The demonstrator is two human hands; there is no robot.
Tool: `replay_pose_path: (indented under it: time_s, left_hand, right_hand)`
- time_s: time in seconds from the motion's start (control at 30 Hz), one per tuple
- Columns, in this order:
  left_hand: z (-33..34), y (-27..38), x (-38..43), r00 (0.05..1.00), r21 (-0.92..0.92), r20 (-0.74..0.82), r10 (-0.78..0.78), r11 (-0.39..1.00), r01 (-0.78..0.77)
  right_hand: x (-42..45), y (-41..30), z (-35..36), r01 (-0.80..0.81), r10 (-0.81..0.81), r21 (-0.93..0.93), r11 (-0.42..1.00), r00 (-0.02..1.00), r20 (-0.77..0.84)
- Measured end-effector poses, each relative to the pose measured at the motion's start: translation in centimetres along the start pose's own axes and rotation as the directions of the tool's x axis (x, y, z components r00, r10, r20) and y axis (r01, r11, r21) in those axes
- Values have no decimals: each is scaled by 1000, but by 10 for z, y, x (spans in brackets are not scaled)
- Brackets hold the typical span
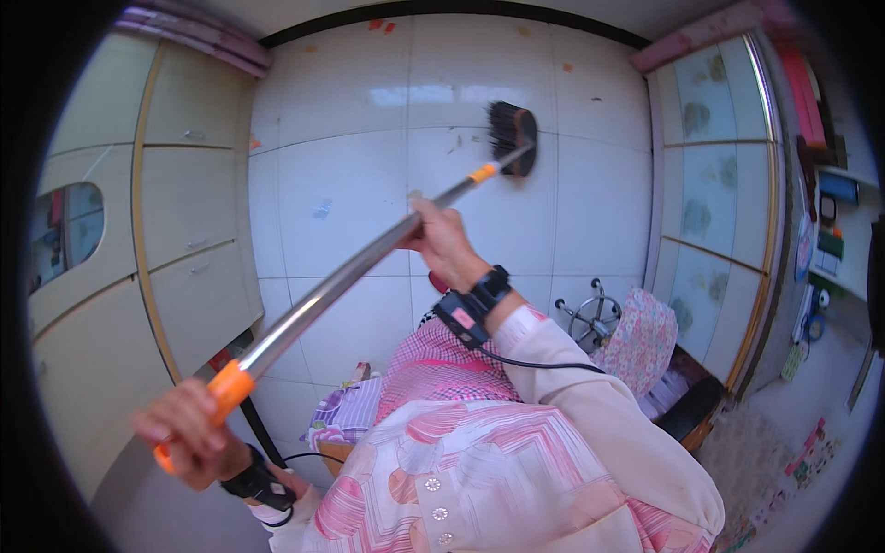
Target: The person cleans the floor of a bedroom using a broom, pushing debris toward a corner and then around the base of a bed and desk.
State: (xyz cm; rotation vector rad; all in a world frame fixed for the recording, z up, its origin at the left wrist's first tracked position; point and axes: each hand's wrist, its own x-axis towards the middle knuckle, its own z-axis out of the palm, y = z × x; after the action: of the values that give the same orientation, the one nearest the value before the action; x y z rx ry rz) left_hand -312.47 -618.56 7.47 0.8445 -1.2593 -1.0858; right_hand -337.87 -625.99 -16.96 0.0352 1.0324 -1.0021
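I hold a broom by its shiny metal handle (332,294), which slants from lower left to upper right. My left hand (190,435) is wrapped around the orange grip (231,387) at the top end. Lower on the pole, my right hand (439,238) closes around the metal. The dark bristled broom head (513,138) is on the white tiled floor, its bristles facing left. Small bits of debris (456,142) lie just left of the bristles. Both wrists wear black strapped devices with cables.
Orange and red scraps (382,26) and a clear plastic-looking piece (322,207) are scattered on the floor tiles (477,238). Cream drawers (190,200) line the left; a cabinet with patterned panels (712,159) stands right. A wheeled chrome base (594,311) and floral cloth (639,332) sit near my right side.
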Motion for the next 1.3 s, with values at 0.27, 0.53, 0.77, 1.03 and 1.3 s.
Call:
replay_pose_path:
  time_s: [0.27,0.53,0.77,1.03,1.3]
  left_hand:
    - [66,-75,-38,764,44,176,-621,780,624]
    - [98,-123,53,668,75,292,-685,712,698]
    - [122,-178,110,715,26,311,-626,757,653]
    - [114,-217,97,766,-15,40,-642,766,643]
    - [-21,-87,-73,802,40,-317,-505,838,544]
  right_hand:
    - [79,-29,-144,-58,26,-72,996,923,-383]
    - [127,-109,-141,27,-24,0,1000,892,-452]
    - [173,-198,-136,147,-169,-83,986,881,-442]
    - [267,-180,-119,77,-141,-174,982,908,-394]
    - [180,56,5,-116,53,-325,939,979,-196]
